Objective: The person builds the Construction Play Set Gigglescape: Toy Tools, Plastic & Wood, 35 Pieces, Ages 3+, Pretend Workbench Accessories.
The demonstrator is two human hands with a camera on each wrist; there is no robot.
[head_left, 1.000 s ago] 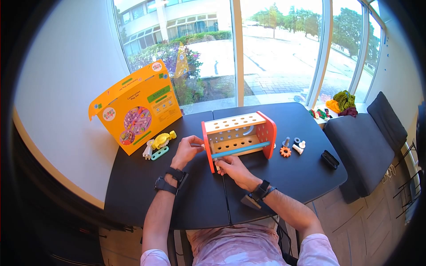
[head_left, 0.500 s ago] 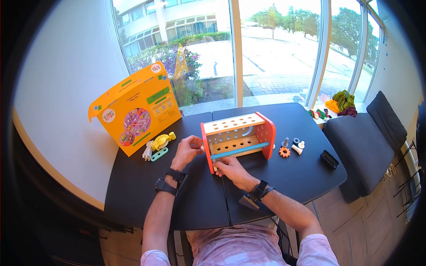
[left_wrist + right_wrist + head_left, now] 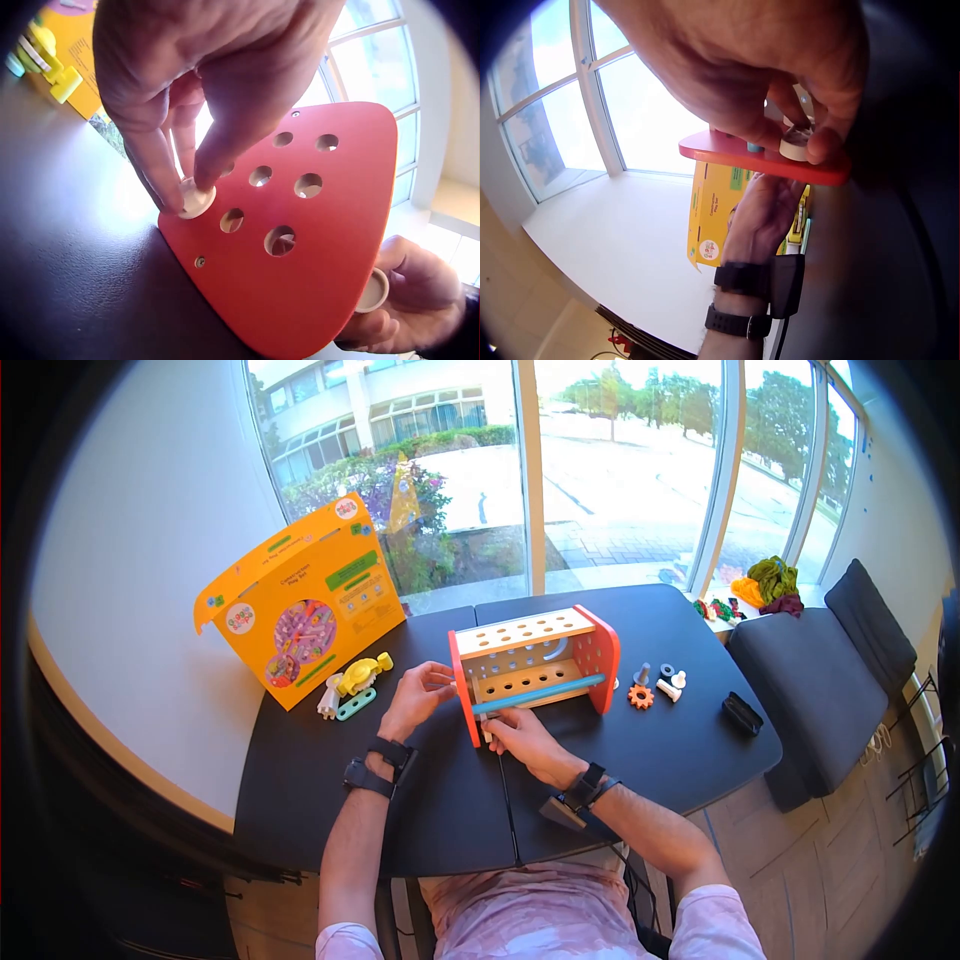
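Observation:
A wooden toy toolbox with red end panels [image 3: 466, 695], a pegboard top [image 3: 525, 632] and a blue rod [image 3: 540, 693] stands before me. At the outer face of the left panel, my left hand [image 3: 420, 698] pinches the round white head of a toy bolt [image 3: 197, 200] between thumb and fingers. The head sits close against the red wood, low among the holes. My right hand [image 3: 532, 743] is at the same panel's near lower edge, on the inner side. Its thumb and fingers grip a white round-ended piece [image 3: 795, 146], partly hidden by the fingers.
Left on the black table [image 3: 420, 830] lie yellow and white toy parts [image 3: 360, 675] and a teal strip [image 3: 356, 704], before an orange box [image 3: 300, 600]. Right of the toolbox are an orange gear [image 3: 641, 697], a grey bolt [image 3: 642, 674], white pieces [image 3: 668, 690] and a black case [image 3: 742, 714].
The head view has shifted slightly. Both hands stay at the left red panel, with only small finger movements around the white pieces.

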